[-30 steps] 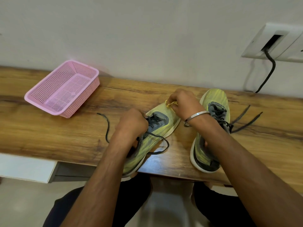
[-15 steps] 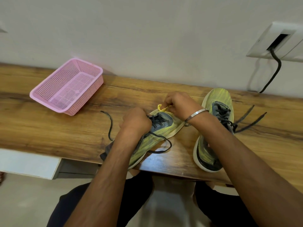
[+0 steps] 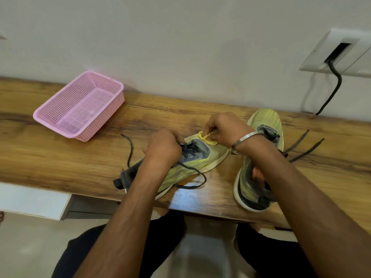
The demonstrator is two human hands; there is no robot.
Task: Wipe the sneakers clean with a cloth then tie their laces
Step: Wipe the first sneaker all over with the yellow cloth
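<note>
The person is working on the left sneaker (image 3: 192,163), which is lying on the wooden shelf (image 3: 60,157) with its toe pointing away and to the right, its heel hanging near the front edge; the long axis is running diagonally from the person's left thigh toward the right hand. The left hand (image 3: 163,147) is curling over the laced throat of that sneaker, gripping it to hold it steady, though exactly what the fingers are pinching is hidden under the knuckles. The right hand (image 3: 224,127) is pinching a small yellow cloth (image 3: 206,138) and pressing it against the toe; the cloth is touching the upper just beyond the grey tongue panel.

The wiping step looks to be in hand, with tying not yet begun; the black laces (image 3: 130,149) are trailing loose on both sides. The toe is lying directly under the right hand, so that hand is the nearer one for rubbing along the axis toward the heel, while the left is bracing against the push.

The right sneaker (image 3: 267,121) is standing just beside, toe toward the wall, untied too; a pink basket (image 3: 80,107) is sitting well apart on the left.
</note>
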